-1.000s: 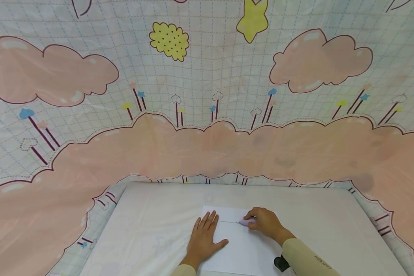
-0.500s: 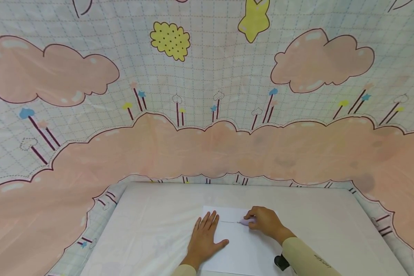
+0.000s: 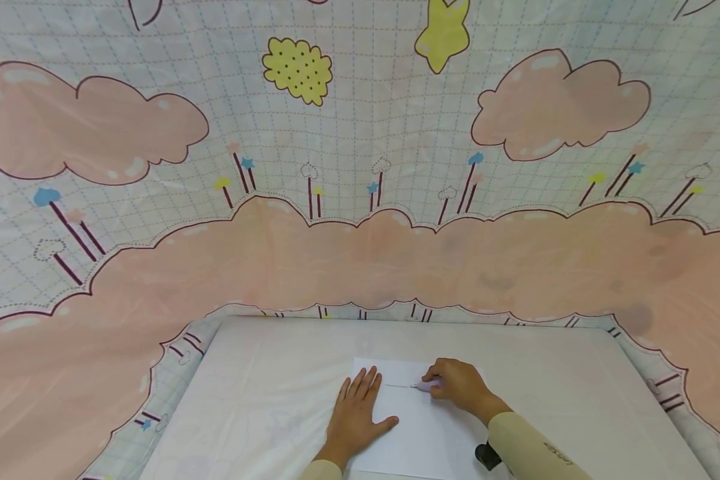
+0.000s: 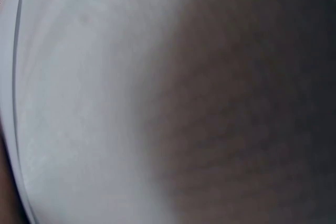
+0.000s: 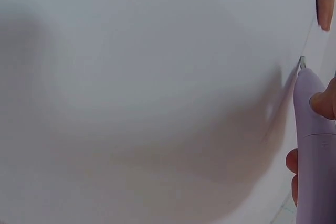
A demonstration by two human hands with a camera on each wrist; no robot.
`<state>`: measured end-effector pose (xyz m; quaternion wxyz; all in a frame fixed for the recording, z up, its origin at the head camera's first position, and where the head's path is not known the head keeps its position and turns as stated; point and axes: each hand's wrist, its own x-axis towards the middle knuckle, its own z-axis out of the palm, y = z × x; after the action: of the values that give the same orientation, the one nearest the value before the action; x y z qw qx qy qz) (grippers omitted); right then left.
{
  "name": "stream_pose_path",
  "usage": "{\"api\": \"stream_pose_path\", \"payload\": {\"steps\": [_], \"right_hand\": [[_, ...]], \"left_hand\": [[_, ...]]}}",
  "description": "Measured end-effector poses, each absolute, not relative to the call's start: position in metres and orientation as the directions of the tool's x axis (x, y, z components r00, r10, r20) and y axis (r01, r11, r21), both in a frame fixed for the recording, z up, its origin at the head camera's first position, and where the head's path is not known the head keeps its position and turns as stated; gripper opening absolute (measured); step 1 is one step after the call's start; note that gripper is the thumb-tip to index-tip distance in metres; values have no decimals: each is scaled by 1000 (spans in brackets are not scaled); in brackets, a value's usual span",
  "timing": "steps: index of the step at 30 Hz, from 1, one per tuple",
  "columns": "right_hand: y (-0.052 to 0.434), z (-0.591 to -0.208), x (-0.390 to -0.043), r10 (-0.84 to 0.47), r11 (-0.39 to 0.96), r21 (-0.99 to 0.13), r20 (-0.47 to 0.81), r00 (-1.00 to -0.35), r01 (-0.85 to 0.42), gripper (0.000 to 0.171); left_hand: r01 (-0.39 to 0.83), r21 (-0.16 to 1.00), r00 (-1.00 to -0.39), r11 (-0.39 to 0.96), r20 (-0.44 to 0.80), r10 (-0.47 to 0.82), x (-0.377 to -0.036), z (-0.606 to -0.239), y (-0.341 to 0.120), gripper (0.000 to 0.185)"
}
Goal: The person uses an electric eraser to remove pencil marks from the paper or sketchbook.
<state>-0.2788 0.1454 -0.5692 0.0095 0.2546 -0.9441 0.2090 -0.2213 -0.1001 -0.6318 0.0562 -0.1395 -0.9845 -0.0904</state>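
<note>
Gripping lilac tool (image 5: 315,153) in curled right hand (image 3: 463,387), aimed it across paper (image 3: 420,433), parallel to desk's far edge (image 3: 516,332), toward flat, straight-fingered left hand (image 3: 355,415)!

In front of you, the paper (image 3: 420,430) lies on the table (image 3: 258,393), apart from its far edge. Your left hand (image 3: 355,415) lies across the paper's left edge, thumb over the sheet. To its right, above the far part of the paper, your right hand (image 3: 461,387) has the pen-like tool (image 5: 313,150) between thumb and fingers, tip pointing left. A line (image 3: 399,385) runs between your hands, ending at that tip. Behind the table is the cloth (image 3: 360,263).
</note>
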Motion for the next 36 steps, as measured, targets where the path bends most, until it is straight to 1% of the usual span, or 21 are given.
{"api": "stream_pose_path", "payload": {"steps": [9, 15, 24, 36], "right_hand": [[149, -569, -279, -486, 780, -369, 151, -861, -505, 19], [145, -571, -283, -511, 773, -350, 150, -846, -529, 19], [148, -566, -282, -486, 803, -324, 128, -864, -500, 20], [147, -567, -283, -525, 781, -299, 159, -836, -548, 19]], "left_hand": [[287, 144, -951, 947, 164, 263, -224, -637, -101, 95], [284, 150, -953, 947, 156, 261, -225, -637, -100, 96], [279, 155, -955, 948, 150, 256, -225, -637, -100, 96], [282, 159, -954, 946, 152, 259, -225, -637, -99, 96]]}}
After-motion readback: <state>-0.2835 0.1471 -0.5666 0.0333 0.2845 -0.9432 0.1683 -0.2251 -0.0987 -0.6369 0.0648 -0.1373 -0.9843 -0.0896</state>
